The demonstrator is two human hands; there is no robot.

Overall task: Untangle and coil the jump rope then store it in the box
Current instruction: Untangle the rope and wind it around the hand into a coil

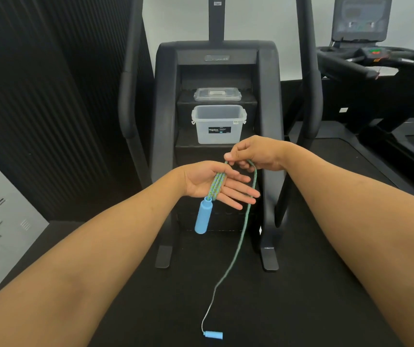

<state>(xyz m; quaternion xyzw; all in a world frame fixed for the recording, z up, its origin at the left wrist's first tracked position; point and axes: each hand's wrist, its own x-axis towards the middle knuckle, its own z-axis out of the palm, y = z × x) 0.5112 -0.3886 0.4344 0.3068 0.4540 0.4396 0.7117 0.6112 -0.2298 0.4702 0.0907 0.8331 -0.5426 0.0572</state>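
At centre frame, the left hand (pixel 211 184) lies palm up, fingers apart and flat, with several strands of the blue-green braided jump rope (pixel 247 216) laid across it. One light blue cylindrical handle (pixel 202 216) hangs below the palm. The right hand (pixel 256 154) pinches the rope just above. The other blue handle (pixel 213 335) lies on the dark floor (pixel 288 296), lower centre. Above the hands stands the clear plastic box (pixel 219 123), open, its clear lid (pixel 217 93) behind it.

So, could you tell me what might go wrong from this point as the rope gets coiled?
The left hand is flat and open, so the rope loops lying across its palm could slide off. One blue handle dangles below that palm and its weight may drag the loops down. The other handle lies on the floor, and the trailing strand could snag while the right hand pulls it in.
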